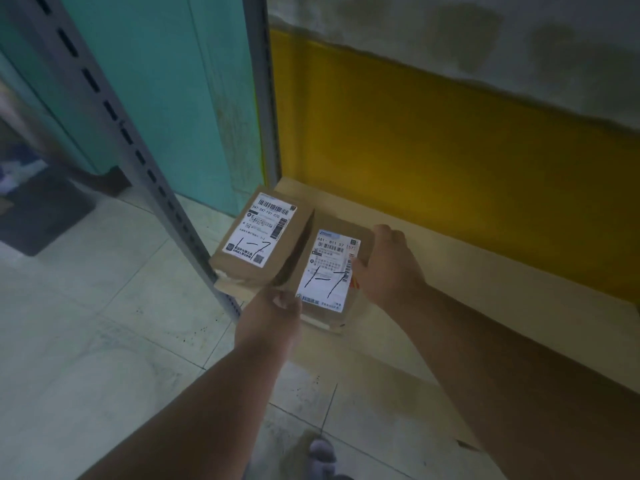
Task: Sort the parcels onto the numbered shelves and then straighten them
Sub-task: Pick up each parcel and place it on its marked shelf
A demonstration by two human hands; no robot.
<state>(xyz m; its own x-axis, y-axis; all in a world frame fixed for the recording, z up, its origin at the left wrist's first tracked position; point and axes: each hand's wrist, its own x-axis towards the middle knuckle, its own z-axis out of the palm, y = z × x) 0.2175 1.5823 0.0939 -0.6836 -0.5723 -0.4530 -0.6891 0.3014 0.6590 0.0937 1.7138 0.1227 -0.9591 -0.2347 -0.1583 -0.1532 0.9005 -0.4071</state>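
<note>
A slotted steel post [162, 188] stood at the shelf's left end. Just right of the post, the left box [258, 237] lay tilted, its near corner hard against the post and its right edge leaning over the right box [330, 271], both marked 1-7 and both on the low shelf [485, 282]. The left hand [273, 317] gripped the near left corner of the right box; the right hand [388, 268] lay flat and open against its right side. Judging by this, the step was straightening: best to slide the right box away from the post, let the left one drop flat, then square both to the shelf's front edge.
</note>
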